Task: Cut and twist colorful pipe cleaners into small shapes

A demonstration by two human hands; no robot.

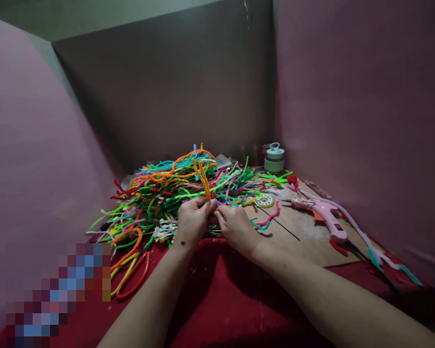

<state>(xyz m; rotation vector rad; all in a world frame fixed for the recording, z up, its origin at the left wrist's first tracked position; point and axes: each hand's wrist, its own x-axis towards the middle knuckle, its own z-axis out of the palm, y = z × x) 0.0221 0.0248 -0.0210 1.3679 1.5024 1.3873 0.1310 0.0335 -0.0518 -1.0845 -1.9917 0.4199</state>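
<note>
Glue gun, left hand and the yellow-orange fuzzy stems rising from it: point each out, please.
Glue gun [328, 211]: head view, on its pink body.
Left hand [193, 220]: head view, on the back of the hand.
Yellow-orange fuzzy stems [204, 182]: head view, midway up their exposed length.

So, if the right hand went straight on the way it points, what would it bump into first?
Most likely the left hand, which pinches orange pipe cleaners and sits just ahead of the right hand. The two look almost together, though any gap is hard to judge.
</note>
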